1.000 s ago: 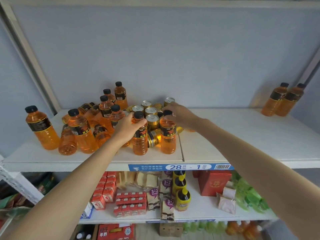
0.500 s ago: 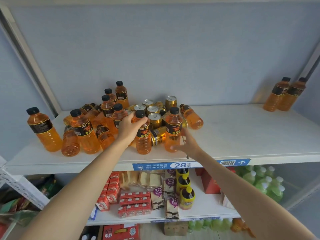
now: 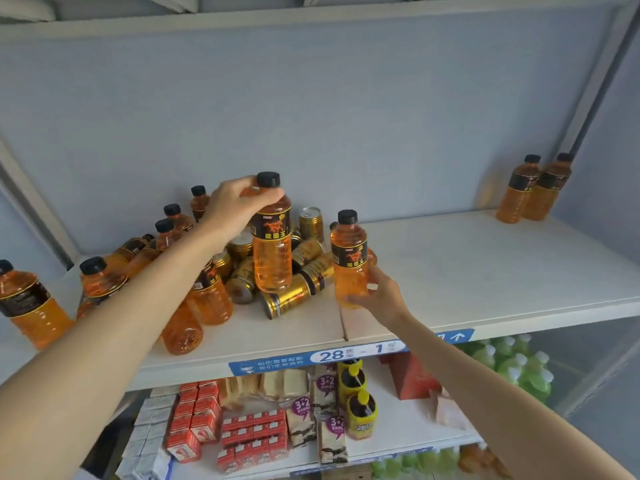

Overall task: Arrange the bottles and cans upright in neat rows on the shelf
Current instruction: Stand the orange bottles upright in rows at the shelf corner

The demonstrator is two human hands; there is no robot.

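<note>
Down at six o'clock, the lower shelf (image 3: 398, 441) is showing red cartons (image 3: 194, 424) and yellow-capped bottles (image 3: 360, 410). Moving up, both bare arms are reaching in over the white shelf (image 3: 485, 271). The right hand (image 3: 381, 296), just right of centre at about four o'clock, is wrapping its fingers around the bottom of an upright orange bottle (image 3: 349, 258); whether its base is touching the board I cannot tell. The left hand (image 3: 235, 206), near centre at around ten o'clock, is clamping the shoulder of a second orange bottle (image 3: 272, 247), which is hanging upright above the heap with its black cap clear of the fingers. Under and behind it, gold cans (image 3: 294, 299) are lying jumbled on their sides, one can (image 3: 310, 220) standing upright at the back. To the nine o'clock side, more orange bottles (image 3: 100, 282) are crowding together, some standing, some lying flat with bases facing out. Far off at two o'clock, two bottles (image 3: 533, 188) are standing side by side in the back corner, touching each other.
</note>
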